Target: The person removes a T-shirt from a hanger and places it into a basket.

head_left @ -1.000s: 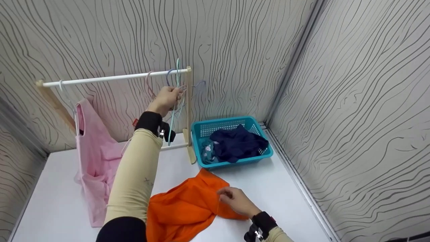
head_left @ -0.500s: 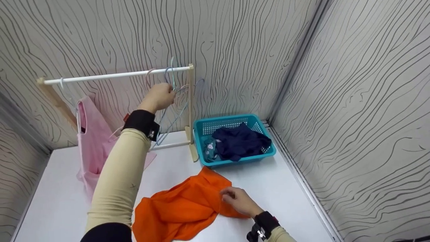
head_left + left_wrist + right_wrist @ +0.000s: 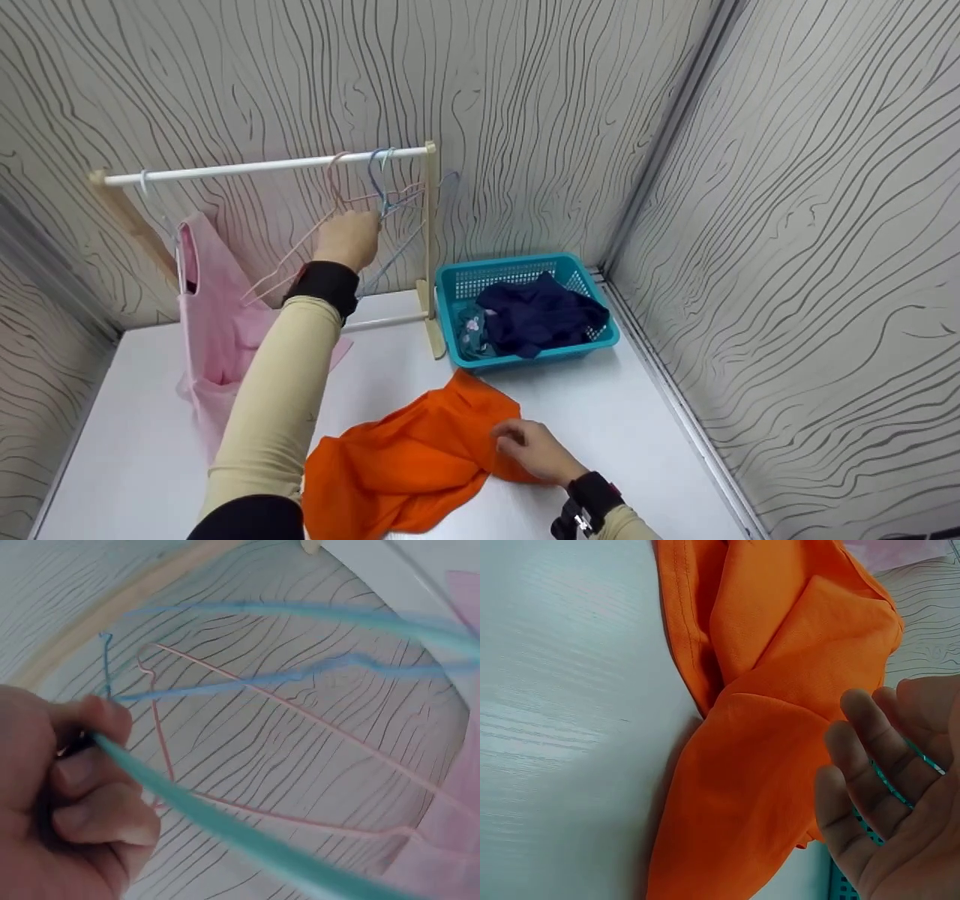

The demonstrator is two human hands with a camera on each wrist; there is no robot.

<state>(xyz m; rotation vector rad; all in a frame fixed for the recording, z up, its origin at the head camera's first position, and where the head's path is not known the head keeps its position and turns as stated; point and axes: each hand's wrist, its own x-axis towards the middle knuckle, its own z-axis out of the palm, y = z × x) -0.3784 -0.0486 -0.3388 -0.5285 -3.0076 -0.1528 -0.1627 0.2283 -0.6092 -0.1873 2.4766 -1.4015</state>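
Note:
My left hand [image 3: 349, 238] grips the teal hanger [image 3: 232, 829] just below its hook, and the hook sits over the white rail [image 3: 240, 169]. Beside it on the rail hang a blue hanger [image 3: 225, 686] and a pink hanger [image 3: 157, 727]. In the head view my hand and forearm hide part of the hangers. My right hand [image 3: 536, 450] holds nothing; its fingers are loosely bent over the right end of a crumpled orange garment [image 3: 420, 450] on the table. Whether it touches the cloth, I cannot tell.
A pink garment [image 3: 217, 322] hangs from a white hanger at the rail's left end, its lower part on the table. Right of the rack stands a teal basket [image 3: 540, 355] with navy cloth [image 3: 540, 315] and floral cloth [image 3: 472, 334]. Patterned walls close in the back and sides.
The teal hanger's hook, earlier raised above the rail, has come down onto it. My left hand has shifted left and lowered with the hanger. The right hand has hardly moved.

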